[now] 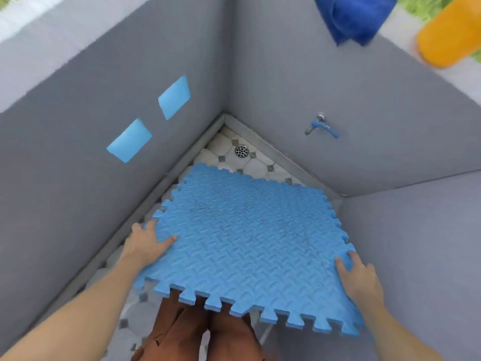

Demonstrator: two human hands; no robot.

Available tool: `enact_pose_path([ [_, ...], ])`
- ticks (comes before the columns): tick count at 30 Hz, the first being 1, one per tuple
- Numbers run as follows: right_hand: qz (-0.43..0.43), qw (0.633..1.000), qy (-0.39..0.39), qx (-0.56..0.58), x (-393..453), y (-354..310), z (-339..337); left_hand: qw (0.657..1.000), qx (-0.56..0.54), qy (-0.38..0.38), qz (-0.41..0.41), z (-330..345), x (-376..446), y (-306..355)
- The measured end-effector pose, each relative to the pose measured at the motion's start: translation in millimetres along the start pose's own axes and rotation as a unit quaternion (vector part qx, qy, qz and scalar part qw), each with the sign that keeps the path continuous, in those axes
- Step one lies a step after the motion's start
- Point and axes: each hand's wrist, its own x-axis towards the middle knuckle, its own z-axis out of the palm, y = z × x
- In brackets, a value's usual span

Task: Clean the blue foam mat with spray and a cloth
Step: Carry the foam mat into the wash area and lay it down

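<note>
A blue foam mat [242,238] with jigsaw edges and a ribbed surface is held above the tiled floor in a grey walled corner. Faint dark marks show on its top. My left hand [145,243] grips its left edge, thumb on top and fingers under. My right hand [356,274] grips the right edge the same way. A dark blue cloth [356,16] hangs over the top of the right wall. An orange bottle [450,35] stands blurred on the wall top beside the cloth.
A floor drain [241,151] sits in the far corner of the patterned tiles. A tap with a blue handle [321,126] sticks out of the right wall. Two light blue squares [174,97] mark the left wall. My legs in brown trousers [197,332] are below the mat.
</note>
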Motion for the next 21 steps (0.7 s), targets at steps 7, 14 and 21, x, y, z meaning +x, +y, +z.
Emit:
enact_pose_path([
  [7, 0.050, 0.997, 0.000, 0.067, 66.2, -1.4, 112.4, 0.996, 0.069, 0.022, 0.059, 36.7, 132.7, 41.7],
  [14, 0.073, 0.985, -0.018, 0.154, 135.5, -27.8, 239.0, 0.987, 0.119, 0.039, 0.103, 77.4, 266.3, 61.5],
  [21, 0.071, 0.973, -0.014, 0.221, 196.9, -42.0, 342.0, 0.989, 0.105, 0.054, 0.089, 143.0, 344.2, 53.6],
])
